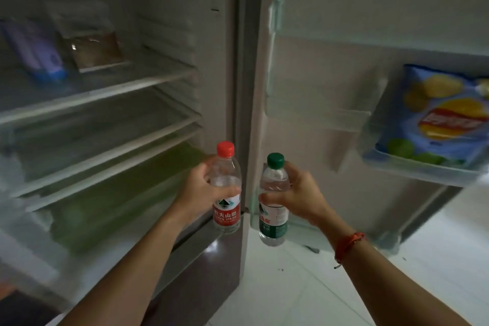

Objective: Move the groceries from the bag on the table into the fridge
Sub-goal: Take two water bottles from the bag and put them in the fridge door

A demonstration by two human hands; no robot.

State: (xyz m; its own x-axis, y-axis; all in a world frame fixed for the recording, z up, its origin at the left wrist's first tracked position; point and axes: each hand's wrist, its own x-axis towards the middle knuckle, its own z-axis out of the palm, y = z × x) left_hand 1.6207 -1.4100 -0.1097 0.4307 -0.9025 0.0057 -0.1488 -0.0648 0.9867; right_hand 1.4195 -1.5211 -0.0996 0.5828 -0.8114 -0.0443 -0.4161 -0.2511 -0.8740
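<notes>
The fridge (227,66) stands open in front of me, its door (317,74) swung out to the right. My left hand (201,188) grips a red-capped water bottle (226,216) with a red label, held upright near the fridge's right wall. Beside it, my right hand (299,194) grips a green-capped water bottle (272,225) with a green label, upright in front of the door's hinge edge. The two bottles are apart. The bag and table are out of view.
A purple-blue pack (37,53) and a clear packet with brown contents (95,50) sit on the upper shelf (105,87). Lower glass shelves (111,151) and a green-tinted drawer (119,201) lie beneath. A blue chip bag (439,114) fills the door bin (423,169). White floor tiles (304,286) lie below.
</notes>
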